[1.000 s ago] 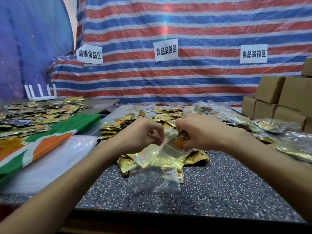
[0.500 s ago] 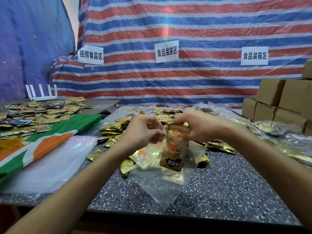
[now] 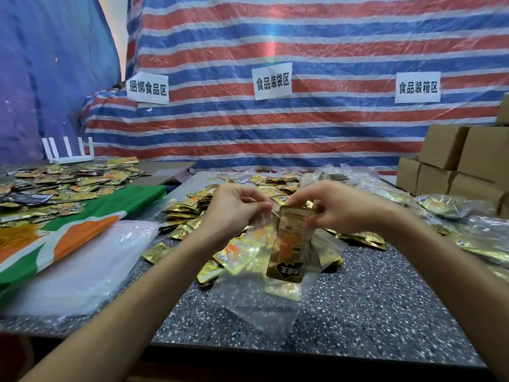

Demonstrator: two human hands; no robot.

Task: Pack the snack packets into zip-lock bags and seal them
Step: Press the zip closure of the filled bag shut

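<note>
Far left of zip-lock bag (image 3: 259, 307): white router (image 3: 68, 157) stood, loose gold packets (image 3: 55, 186) spread, green-orange cloth (image 3: 82, 216) laid. Stack of empty clear bags (image 3: 82, 266) laid just left of zip-lock bag. Zip-lock bag's left mouth edge pinched by left hand (image 3: 234, 208), fingers curled. Zip-lock bag held above speckled table (image 3: 385, 312), lower corner drooped onto it. Snack packet (image 3: 287, 249) held upright at zip-lock bag's mouth, top pinched by right hand (image 3: 336, 208); depth inside cannot be told. Right of zip-lock bag: filled bags (image 3: 451, 205) heaped, cardboard boxes (image 3: 454, 166) stacked.
</note>
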